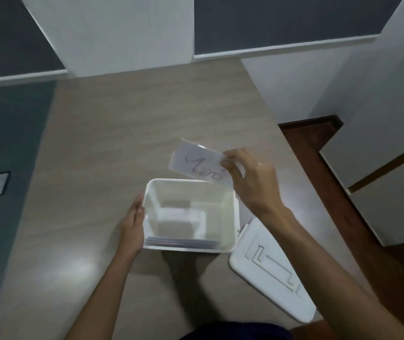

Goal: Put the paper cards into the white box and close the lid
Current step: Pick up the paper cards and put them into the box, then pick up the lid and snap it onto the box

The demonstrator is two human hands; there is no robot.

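Two hands over a beige table (127,133): right fingers (226,164) pinching a card (196,163), left flat against the box (230,217)

Dim indoor light, soft overall focus. Glare patches on the table (78,266), forearm shadows below the box (230,217). Wide-angle bending at edges.

Open white box (230,217), lid (269,268) beside, card (196,163) above
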